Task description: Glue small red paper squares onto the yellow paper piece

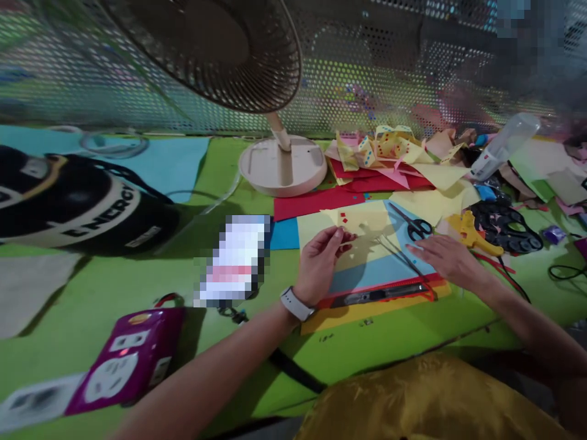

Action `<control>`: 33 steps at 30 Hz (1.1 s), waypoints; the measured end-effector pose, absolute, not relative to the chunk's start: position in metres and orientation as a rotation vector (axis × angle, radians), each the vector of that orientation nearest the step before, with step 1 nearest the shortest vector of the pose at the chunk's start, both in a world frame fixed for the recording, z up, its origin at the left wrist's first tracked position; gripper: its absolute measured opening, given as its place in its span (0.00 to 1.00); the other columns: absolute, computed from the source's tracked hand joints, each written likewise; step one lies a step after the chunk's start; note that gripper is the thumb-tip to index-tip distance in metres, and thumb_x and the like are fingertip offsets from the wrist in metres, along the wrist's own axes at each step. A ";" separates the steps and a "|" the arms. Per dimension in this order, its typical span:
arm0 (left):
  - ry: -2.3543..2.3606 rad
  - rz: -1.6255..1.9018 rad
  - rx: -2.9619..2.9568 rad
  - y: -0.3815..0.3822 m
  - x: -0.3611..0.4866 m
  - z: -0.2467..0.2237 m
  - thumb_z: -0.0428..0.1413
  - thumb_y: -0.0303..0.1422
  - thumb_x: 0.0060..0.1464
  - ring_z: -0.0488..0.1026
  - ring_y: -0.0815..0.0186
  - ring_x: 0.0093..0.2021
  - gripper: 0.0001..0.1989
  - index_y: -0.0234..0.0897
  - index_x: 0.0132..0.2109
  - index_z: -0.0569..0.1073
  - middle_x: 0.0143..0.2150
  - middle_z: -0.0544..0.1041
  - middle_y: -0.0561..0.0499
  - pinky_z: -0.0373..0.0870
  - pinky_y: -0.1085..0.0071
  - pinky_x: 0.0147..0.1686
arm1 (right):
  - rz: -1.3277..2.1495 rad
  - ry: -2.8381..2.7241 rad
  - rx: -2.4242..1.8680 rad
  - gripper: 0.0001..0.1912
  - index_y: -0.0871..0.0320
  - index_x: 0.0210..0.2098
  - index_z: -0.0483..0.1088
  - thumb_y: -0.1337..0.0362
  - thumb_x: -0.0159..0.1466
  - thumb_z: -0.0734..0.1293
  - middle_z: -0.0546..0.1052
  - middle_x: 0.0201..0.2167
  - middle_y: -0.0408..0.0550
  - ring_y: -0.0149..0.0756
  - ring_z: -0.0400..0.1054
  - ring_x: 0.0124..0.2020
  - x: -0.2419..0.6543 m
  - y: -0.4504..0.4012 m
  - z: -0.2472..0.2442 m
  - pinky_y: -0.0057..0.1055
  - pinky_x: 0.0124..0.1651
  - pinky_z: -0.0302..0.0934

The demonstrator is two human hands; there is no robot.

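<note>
Reading the yellow paper (371, 214) as the dial, a knife (385, 294) is lying nearest, between five and six o'clock; if its blade is out, which I cannot tell, a wrist dropping onto it could be nicked. The left hand (321, 256), at nine, is pinching thumb against fingers; whether anything is sitting between them, I cannot tell. The right hand (444, 260), at three, is spreading its fingers without gripping anything visible, just beside the tweezers (413, 266) at four. A careless sweep there could be knocking these, or the scissors (419, 229) between two and three, across the sheet. The tiny red bits (344, 217) are lying loose near eleven, so a brushing finger could be scattering them. Farther out, past ten, the fan (284, 171) is standing; any draught from it could be blowing them away.
</note>
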State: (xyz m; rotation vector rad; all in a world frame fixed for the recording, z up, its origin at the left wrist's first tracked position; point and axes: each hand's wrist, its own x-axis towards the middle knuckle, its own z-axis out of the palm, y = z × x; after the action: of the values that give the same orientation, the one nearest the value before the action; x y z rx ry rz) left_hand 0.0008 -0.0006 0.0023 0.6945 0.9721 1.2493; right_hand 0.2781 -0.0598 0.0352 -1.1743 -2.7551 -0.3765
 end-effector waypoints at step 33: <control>0.956 1.247 0.717 -0.001 0.001 -0.002 0.67 0.42 0.42 0.78 0.66 0.37 0.14 0.38 0.34 0.78 0.33 0.80 0.51 0.73 0.70 0.37 | -0.215 -1.521 -1.843 0.15 0.53 0.39 0.72 0.53 0.56 0.68 0.72 0.41 0.50 0.45 0.67 0.46 0.353 -0.078 0.041 0.43 0.49 0.64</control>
State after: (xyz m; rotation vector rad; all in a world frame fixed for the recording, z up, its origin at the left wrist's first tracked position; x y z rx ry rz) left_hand 0.0011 -0.0009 -0.0022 0.7171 0.9561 1.2474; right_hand 0.3535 -0.0780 0.0407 -1.8432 -1.5210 -0.2149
